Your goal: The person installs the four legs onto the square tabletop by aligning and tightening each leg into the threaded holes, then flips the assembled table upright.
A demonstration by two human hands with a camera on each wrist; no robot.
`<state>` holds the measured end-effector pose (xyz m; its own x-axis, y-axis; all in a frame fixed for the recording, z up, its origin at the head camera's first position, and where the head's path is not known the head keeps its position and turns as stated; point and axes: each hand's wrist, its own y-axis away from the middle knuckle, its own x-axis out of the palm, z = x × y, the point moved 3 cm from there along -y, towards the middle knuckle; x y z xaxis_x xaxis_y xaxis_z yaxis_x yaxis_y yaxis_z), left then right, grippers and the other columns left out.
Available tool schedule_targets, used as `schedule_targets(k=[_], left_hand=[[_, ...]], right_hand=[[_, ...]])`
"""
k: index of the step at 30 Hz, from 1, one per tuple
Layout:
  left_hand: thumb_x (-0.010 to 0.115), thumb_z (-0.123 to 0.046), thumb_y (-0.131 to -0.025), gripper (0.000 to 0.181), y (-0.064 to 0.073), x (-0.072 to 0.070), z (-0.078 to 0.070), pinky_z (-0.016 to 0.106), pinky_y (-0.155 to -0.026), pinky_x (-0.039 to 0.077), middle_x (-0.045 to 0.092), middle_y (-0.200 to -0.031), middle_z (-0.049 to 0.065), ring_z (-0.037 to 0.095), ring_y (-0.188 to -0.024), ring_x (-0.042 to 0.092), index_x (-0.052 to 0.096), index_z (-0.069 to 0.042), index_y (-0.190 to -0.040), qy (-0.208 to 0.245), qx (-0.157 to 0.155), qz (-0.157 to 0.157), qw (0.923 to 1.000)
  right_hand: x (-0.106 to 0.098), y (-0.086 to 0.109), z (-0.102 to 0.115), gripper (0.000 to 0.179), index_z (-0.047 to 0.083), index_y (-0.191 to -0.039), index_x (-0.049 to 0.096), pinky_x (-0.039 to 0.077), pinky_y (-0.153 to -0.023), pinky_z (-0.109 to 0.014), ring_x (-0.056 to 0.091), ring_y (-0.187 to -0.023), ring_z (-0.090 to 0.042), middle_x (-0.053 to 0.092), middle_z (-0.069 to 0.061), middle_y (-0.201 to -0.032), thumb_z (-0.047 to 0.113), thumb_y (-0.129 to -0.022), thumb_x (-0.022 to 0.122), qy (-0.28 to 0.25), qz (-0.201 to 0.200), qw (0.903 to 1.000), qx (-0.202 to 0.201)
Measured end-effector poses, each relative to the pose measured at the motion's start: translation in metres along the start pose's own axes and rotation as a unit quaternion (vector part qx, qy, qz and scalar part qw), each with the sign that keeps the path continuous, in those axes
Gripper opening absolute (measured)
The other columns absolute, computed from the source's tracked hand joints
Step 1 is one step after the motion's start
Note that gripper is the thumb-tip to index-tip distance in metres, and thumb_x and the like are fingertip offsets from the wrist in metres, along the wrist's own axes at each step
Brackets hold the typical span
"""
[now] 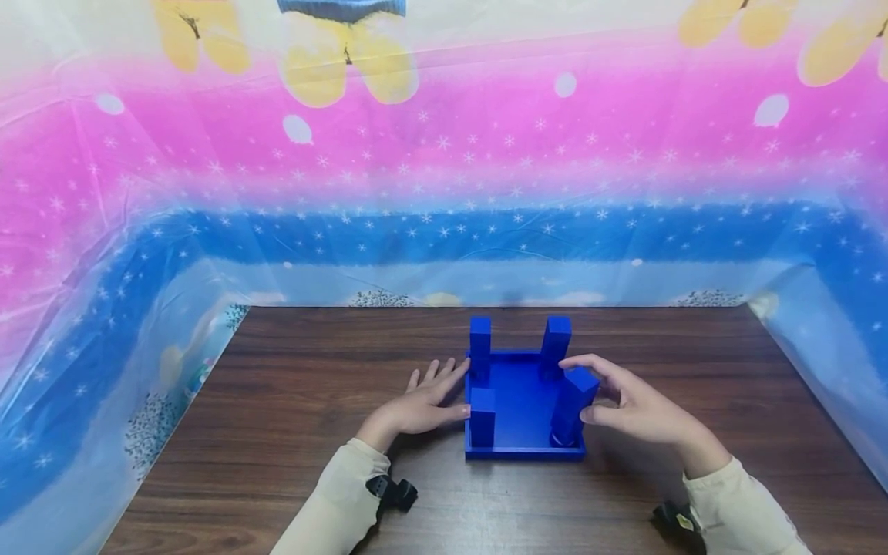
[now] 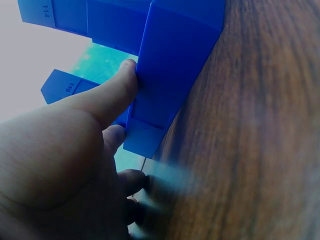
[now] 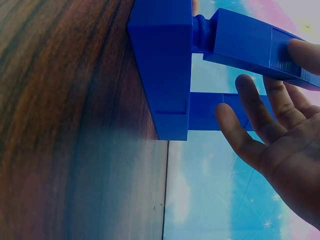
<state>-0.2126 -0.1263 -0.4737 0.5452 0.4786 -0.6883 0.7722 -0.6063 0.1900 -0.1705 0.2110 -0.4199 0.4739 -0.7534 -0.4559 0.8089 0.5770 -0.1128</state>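
A blue square tray-like base [image 1: 523, 401] with a raised rim lies on the table, and square blue posts stand at its corners. My left hand [image 1: 419, 408] is at its left side, fingers spread and thumb against the base's side wall in the left wrist view. My right hand [image 1: 641, 408] pinches the front right post [image 1: 576, 401] between thumb and fingers. That post leans outward and is turned askew to the base; a narrower round neck [image 3: 200, 34] shows at its foot. Upright are the front left post [image 1: 482, 416], back left post [image 1: 479, 343] and back right post [image 1: 556, 343].
The dark wood-grain table [image 1: 312, 347] reaches back to a patterned cloth backdrop [image 1: 444, 154], which also hangs along both sides. A black strap device [image 1: 393, 492] sits at the left wrist, another [image 1: 673, 518] at the right.
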Motion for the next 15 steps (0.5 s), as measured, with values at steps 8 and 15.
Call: schedule_targets(k=[8, 15], left_hand=[[0.057, -0.050, -0.107, 0.084, 0.0003, 0.0000, 0.0003, 0.064, -0.124, -0.012, 0.003, -0.176, 0.019, 0.040, -0.161, -0.009, 0.011, -0.022, -0.172, 0.001, 0.002, 0.001, 1.0000], [0.057, -0.051, -0.107, 0.084, 0.0006, -0.0002, 0.0003, 0.063, -0.124, -0.012, 0.003, -0.176, 0.017, 0.039, -0.161, -0.010, 0.011, -0.023, -0.172, 0.000, 0.000, 0.000, 1.0000]], right_hand=[[-0.0003, -0.0009, -0.0029, 0.063, 0.002, -0.150, 0.047, 0.050, -0.057, -0.029, 0.059, -0.077, -0.009, 0.042, -0.029, -0.156, -0.002, -0.093, 0.074, -0.001, -0.005, 1.0000, 0.004], [-0.0010, -0.0013, -0.0034, 0.064, 0.006, -0.150, 0.050, 0.060, -0.078, -0.035, 0.029, -0.149, -0.055, 0.042, -0.025, -0.160, 0.004, -0.092, 0.079, 0.013, -0.017, 0.9997, 0.011]])
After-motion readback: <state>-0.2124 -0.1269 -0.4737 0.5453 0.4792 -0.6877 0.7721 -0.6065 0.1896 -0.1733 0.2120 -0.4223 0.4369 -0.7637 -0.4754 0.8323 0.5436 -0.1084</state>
